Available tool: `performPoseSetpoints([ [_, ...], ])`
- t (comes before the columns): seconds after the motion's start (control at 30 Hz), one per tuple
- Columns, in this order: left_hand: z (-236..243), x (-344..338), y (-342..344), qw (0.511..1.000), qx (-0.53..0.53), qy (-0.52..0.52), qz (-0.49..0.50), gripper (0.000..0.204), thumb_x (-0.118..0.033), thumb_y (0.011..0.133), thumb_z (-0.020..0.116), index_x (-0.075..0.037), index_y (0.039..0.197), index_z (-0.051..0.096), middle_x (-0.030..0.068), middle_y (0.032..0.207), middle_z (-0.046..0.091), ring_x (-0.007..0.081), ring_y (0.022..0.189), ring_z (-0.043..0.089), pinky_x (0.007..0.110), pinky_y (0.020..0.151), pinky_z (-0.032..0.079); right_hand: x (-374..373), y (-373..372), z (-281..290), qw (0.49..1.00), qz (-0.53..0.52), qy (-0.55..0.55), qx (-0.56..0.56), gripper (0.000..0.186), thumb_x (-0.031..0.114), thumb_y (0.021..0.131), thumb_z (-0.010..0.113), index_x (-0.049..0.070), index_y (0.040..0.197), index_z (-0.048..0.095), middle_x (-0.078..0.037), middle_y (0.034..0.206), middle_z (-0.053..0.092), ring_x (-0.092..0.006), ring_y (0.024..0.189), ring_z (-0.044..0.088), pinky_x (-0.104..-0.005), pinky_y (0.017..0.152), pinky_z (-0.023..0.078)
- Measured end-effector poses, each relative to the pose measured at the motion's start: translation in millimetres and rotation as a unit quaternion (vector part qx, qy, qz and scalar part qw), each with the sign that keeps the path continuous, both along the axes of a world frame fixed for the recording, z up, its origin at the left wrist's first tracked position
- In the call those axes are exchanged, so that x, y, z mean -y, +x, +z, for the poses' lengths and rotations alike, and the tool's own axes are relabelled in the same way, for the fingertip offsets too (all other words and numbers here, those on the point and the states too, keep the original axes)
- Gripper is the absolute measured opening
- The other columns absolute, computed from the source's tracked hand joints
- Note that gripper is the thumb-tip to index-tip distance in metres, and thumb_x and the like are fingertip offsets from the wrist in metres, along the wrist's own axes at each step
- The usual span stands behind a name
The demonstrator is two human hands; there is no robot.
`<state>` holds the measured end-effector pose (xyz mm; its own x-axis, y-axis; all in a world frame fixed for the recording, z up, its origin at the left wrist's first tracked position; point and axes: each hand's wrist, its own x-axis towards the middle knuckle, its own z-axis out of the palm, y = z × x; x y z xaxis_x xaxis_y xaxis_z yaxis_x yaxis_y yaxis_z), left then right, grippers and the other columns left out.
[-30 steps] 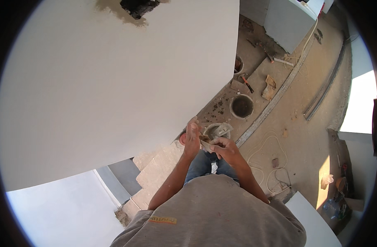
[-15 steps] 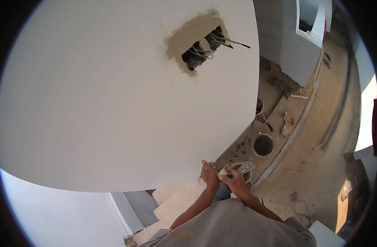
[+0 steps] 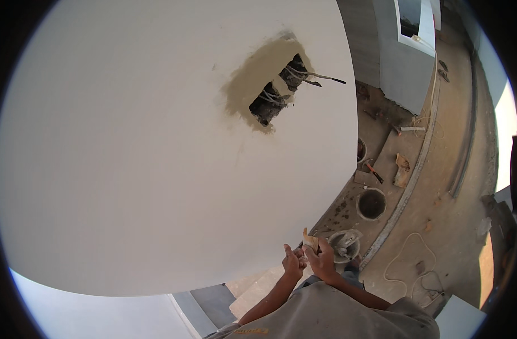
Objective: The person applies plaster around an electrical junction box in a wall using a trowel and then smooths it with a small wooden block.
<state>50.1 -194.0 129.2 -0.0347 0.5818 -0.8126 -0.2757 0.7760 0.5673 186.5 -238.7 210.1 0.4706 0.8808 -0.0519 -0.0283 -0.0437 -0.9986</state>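
Head view: both hands together at chest height, just below white wall (image 3: 156, 141). Right hand (image 3: 321, 261) curled, fingers (image 3: 317, 254) pinching small tan scraper (image 3: 310, 240), blade sticking up past fingertips. Left hand (image 3: 293, 263) closed in loose fist, knuckles touching right hand; whether it grips anything, cannot tell. Well above fingers: patched hole (image 3: 272, 93) with wires (image 3: 315, 76) poking out. Right of fingers, down on floor: bucket (image 3: 345, 245), second dark bucket (image 3: 372, 204) beyond.

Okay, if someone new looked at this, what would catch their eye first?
Probably the dark hole in the big white wall, ringed with tan filler, wires poking out. Below it, near the lower edge, the left hand and right hand meet around a small tan piece.
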Motion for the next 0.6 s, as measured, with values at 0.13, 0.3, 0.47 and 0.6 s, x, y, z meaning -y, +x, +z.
performPoseSetpoints([
  [0.13, -27.6, 33.6, -89.7, 0.934, -0.311, 0.069, -0.161, 0.06, -0.052, 0.1, 0.047, 0.005, 0.102, 0.062, 0.0123, 0.08, 0.067, 0.0166, 0.045, 0.054, 0.033, 0.04, 0.047, -59.0, 25.0, 90.0, 0.987, -0.05, 0.15, 0.027, 0.019, 0.007, 0.088, 0.067, -0.005, 0.103, 0.065, -0.012, 0.093, 0.061, -0.0174, 0.073, 0.056, -0.0312, 0.065, 0.047],
  [0.3, -49.4, 110.4, -232.6, 0.888, -0.418, -0.042, -0.189, 0.054, -0.048, 0.098, 0.055, 0.005, 0.099, 0.064, 0.0154, 0.081, 0.071, 0.0198, 0.052, 0.062, 0.035, 0.046, 0.05, -123.4, 24.8, 184.8, 0.899, -0.186, 0.367, 0.149, 0.031, -0.007, 0.082, 0.062, 0.0, 0.111, 0.069, -0.01, 0.099, 0.065, -0.0235, 0.089, 0.058, -0.0335, 0.076, 0.048],
  [0.47, -92.3, 174.6, -303.7, 0.859, -0.471, -0.097, -0.174, 0.056, -0.049, 0.099, 0.052, 0.004, 0.096, 0.067, 0.0153, 0.083, 0.072, 0.0211, 0.064, 0.066, 0.038, 0.06, 0.052, -179.8, 23.5, 215.2, 0.828, -0.315, 0.433, 0.166, 0.041, -0.013, 0.078, 0.06, 0.001, 0.116, 0.068, -0.011, 0.108, 0.068, -0.0264, 0.098, 0.061, -0.0332, 0.086, 0.044],
  [0.6, -95.5, 170.0, -296.4, 0.896, -0.404, -0.099, -0.158, 0.056, -0.049, 0.099, 0.052, 0.004, 0.095, 0.067, 0.0151, 0.083, 0.072, 0.021, 0.065, 0.066, 0.038, 0.061, 0.052, -189.2, 25.2, 236.4, 0.824, -0.316, 0.409, 0.233, 0.032, -0.01, 0.084, 0.061, -0.002, 0.115, 0.067, -0.013, 0.112, 0.071, -0.025, 0.105, 0.065, -0.0332, 0.091, 0.048],
])
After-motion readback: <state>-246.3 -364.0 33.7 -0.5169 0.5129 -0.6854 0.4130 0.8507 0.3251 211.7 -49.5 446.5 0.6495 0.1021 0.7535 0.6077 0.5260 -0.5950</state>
